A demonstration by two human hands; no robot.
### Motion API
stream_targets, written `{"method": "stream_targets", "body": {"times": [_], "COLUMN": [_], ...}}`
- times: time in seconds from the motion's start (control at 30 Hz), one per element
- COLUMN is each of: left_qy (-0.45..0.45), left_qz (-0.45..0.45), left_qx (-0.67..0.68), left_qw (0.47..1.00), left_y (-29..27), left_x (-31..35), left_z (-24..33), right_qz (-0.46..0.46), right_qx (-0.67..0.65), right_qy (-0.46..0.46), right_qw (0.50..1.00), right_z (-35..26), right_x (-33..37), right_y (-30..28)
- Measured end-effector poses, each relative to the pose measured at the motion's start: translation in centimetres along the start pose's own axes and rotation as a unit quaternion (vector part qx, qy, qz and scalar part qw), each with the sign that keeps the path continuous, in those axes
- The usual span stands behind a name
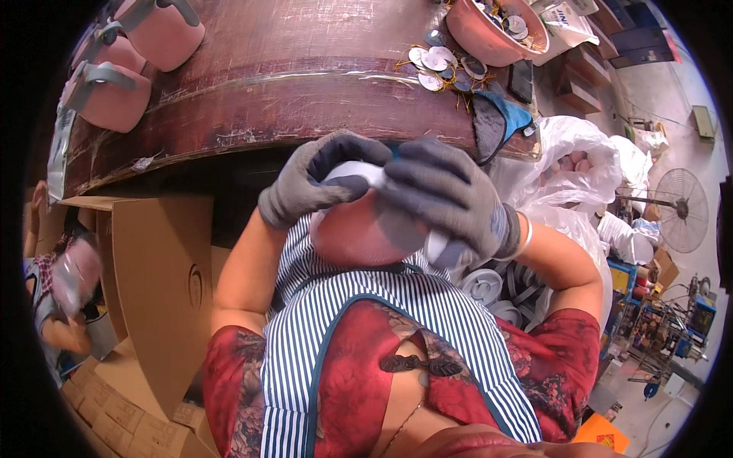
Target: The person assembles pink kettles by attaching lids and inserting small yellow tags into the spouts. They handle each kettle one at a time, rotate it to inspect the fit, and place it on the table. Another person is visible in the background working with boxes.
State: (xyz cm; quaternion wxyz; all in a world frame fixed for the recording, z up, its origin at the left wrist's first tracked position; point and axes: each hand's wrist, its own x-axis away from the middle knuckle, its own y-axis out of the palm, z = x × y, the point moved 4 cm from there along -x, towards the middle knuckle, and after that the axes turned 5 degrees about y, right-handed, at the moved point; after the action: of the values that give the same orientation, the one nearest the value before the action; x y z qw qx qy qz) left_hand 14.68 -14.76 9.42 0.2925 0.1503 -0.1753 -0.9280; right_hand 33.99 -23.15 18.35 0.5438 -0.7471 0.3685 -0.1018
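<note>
Close in front of my striped apron I hold a pink plastic jug (pixel 355 237) with a pale grey-white rim. My left hand (pixel 321 182), in a grey knit glove, is closed on the rim, its thumb laid across the pale part. My gloved right hand (pixel 450 200) wraps over the jug's upper right side; it is somewhat blurred, and a pale part (pixel 436 248) shows beneath its fingers. The jug's opening is mostly hidden by both hands. Several similar pink jugs (pixel 114 103) with grey rims and handles stand at the table's far left.
On the worn red-brown table (pixel 290 99) are a pink basin (pixel 467 38), round tags with yellow strings (pixel 437 59), a dark phone (pixel 521 80) and a blue-grey cloth (pixel 498 126). White bags (pixel 588 141), grey lids (pixel 482 287) and a fan (pixel 679 206) are right; a cardboard box (pixel 164 290) and co-worker (pixel 65 328) left.
</note>
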Motion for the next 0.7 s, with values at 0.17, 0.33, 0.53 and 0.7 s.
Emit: {"method": "stream_targets", "body": {"times": [0.17, 0.33, 0.53, 0.7], "left_qy": [0.09, -0.07, -0.034, -0.091], "left_qz": [0.192, 0.266, 0.231, 0.294], "left_qx": [-0.338, 0.015, 0.107, 0.085], "left_qw": [0.917, 0.961, 0.966, 0.948], "left_y": [4.9, 0.2, -0.7, -1.1], "left_x": [0.6, 0.9, 1.7, 1.8], "left_z": [-1.9, -0.9, -1.7, -1.0], "right_qz": [0.043, 0.071, 0.183, 0.334], "right_qx": [-0.302, -0.009, 0.23, 0.142], "right_qy": [0.267, 0.398, 0.438, 0.394], "right_qw": [0.914, 0.915, 0.849, 0.844], "right_z": [9.8, 20.0, 28.5, 27.5], "right_x": [0.0, -2.3, 1.6, 4.3], "right_y": [5.4, 4.8, 5.4, 1.6]}}
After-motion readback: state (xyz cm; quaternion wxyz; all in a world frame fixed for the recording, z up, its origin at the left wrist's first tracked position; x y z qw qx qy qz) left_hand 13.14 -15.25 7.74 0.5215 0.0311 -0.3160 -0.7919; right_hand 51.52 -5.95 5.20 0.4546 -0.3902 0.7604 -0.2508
